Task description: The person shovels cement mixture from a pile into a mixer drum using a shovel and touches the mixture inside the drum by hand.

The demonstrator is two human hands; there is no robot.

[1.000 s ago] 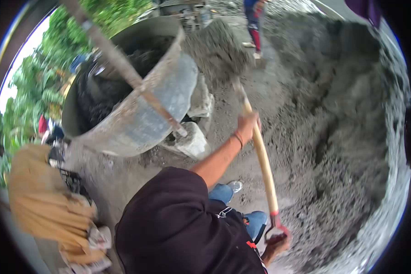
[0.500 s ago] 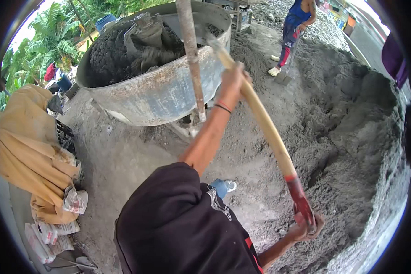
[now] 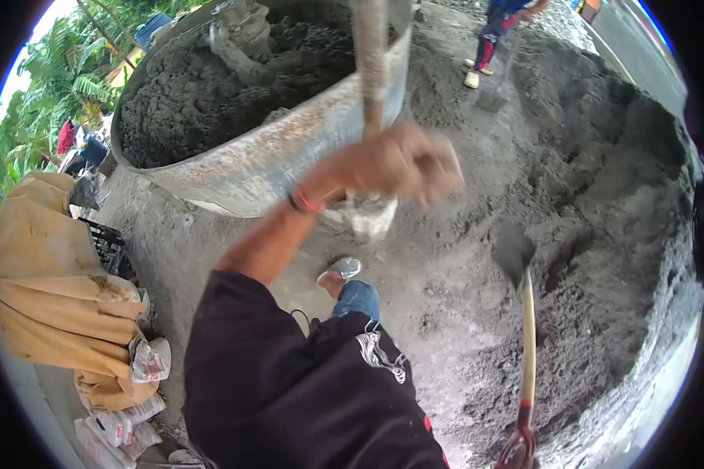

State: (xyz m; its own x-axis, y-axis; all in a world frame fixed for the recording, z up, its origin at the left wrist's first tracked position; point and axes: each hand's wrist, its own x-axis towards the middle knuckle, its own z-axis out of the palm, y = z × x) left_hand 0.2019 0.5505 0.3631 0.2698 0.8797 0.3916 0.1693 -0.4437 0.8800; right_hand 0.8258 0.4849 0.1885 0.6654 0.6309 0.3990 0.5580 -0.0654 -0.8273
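My left hand (image 3: 407, 166), blurred by motion, is in the air beside the mixing drum and off the shovel. Its fingers are loosely curled, with a gap at the thumb and nothing held. A shovel (image 3: 529, 336) with a pale wooden shaft and a red grip stretches along my right side, its blade (image 3: 513, 254) over the grey sand pile (image 3: 626, 211). At the bottom edge, my right hand (image 3: 516, 461) is closed on the shovel's grip, mostly cut off by the frame.
A rusty mixing drum (image 3: 266, 168) holds wet grey mix, and a post (image 3: 371, 62) stands at its near side. Another person (image 3: 493, 35) with a spade (image 3: 491, 102) stands beyond. At left are an orange tarp (image 3: 59, 289) and several bags (image 3: 117, 430).
My left hand has let go of the shovel's shaft and moved down. The shovel has swung from beside the drum to the sand pile, and my right hand has dropped to the bottom edge.
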